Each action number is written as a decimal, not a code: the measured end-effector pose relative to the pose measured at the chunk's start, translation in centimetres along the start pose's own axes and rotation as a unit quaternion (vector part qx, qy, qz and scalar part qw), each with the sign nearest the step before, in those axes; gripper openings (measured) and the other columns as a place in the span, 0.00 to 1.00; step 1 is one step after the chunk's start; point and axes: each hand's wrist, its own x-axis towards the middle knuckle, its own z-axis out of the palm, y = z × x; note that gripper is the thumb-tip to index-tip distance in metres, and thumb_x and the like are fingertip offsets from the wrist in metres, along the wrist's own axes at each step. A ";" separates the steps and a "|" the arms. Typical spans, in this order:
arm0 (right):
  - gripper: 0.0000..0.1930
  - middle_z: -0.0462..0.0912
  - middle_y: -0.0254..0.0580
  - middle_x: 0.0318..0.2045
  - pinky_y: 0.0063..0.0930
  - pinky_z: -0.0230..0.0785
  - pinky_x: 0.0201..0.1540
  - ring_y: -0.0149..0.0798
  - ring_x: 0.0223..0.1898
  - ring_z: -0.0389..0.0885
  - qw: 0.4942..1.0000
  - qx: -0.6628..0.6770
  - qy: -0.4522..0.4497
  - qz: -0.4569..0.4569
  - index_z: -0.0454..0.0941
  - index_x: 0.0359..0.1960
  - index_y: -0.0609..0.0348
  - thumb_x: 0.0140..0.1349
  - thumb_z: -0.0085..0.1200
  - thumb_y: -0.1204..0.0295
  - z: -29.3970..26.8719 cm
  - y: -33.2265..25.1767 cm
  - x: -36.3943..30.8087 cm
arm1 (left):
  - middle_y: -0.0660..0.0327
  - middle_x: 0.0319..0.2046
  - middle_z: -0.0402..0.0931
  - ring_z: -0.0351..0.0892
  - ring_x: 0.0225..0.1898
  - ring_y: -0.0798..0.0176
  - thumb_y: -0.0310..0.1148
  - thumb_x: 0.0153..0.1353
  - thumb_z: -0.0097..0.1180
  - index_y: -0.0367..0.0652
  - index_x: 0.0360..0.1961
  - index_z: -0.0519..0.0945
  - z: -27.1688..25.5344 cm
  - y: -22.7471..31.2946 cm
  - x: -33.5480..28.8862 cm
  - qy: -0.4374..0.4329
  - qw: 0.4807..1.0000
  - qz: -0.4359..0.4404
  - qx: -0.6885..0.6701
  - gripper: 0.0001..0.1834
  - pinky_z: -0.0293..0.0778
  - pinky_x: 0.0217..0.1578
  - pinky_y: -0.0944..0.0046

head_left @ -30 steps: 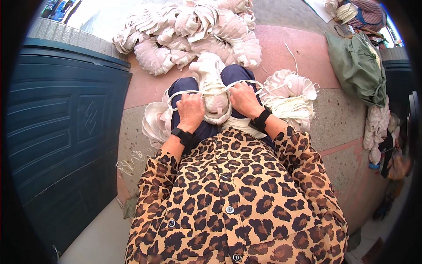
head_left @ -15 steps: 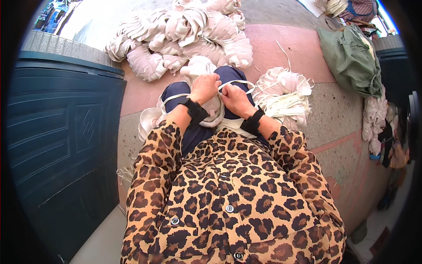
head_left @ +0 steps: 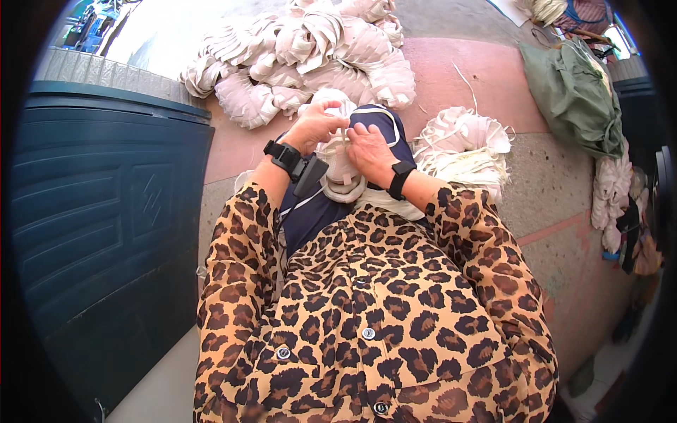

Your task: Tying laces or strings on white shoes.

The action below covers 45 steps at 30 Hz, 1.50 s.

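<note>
Between my knees sits a pale pinkish-white bundle (head_left: 337, 156) of layered fabric. Over it my left hand (head_left: 315, 130) is closed in a pinch on a white fabric strip (head_left: 343, 134). Close beside it, on the right, my right hand (head_left: 370, 153) has its fingers bent together on the same strip near the bundle. A loop of white strip (head_left: 392, 121) lies across my right knee. The fingertips nearly meet, so the exact crossing of the strip is hidden.
Ahead lies a big heap of similar pale bundles (head_left: 310, 56). Another bundle (head_left: 462, 134) with loose cream strips (head_left: 462, 168) rests right of my knee. A dark green sack (head_left: 571, 99) is farther right. A dark blue panelled door (head_left: 113, 197) stands on the left.
The strip was drawn out to both sides across my knees; now my hands are over the bundle, fingers close together. My left wrist has turned and the view has shifted slightly.
</note>
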 end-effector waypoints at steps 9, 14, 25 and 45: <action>0.05 0.69 0.38 0.24 0.29 0.61 0.32 0.39 0.29 0.67 0.861 0.230 0.452 0.038 0.73 0.26 0.57 0.46 0.55 0.78 -13.1 2.4 -1.3 | 0.64 0.21 0.70 0.65 0.17 0.74 0.27 0.44 0.62 0.36 0.50 0.65 3.2 0.5 1.6 -0.012 0.994 -0.006 0.113 0.31 0.59 0.14 0.75; 0.06 0.72 0.37 0.26 0.21 0.61 0.28 0.33 0.26 0.68 0.782 0.220 0.578 0.075 0.74 0.28 0.63 0.55 0.54 0.73 -18.9 4.3 -2.7 | 0.60 0.23 0.72 0.68 0.19 0.72 0.25 0.46 0.56 0.34 0.51 0.65 3.9 0.7 1.2 -0.007 0.976 -0.044 0.212 0.28 0.63 0.18 0.72; 0.11 0.75 0.40 0.30 0.19 0.66 0.33 0.29 0.28 0.72 0.586 0.585 0.534 0.168 0.72 0.36 0.65 0.63 0.45 0.68 -17.6 7.8 -2.9 | 0.53 0.25 0.75 0.71 0.32 0.50 0.33 0.48 0.53 0.40 0.23 0.77 -1.7 -4.8 -4.3 0.088 0.823 0.188 0.529 0.07 0.67 0.37 0.57; 0.11 0.76 0.60 0.24 0.45 0.69 0.35 0.56 0.30 0.77 0.881 0.400 0.011 0.251 0.75 0.36 0.61 0.54 0.42 0.72 2.0 -5.0 0.0 | 0.55 0.21 0.75 0.71 0.27 0.55 0.28 0.49 0.55 0.40 0.25 0.77 -1.8 -7.5 -7.7 0.177 0.784 0.323 0.500 0.03 0.68 0.30 0.59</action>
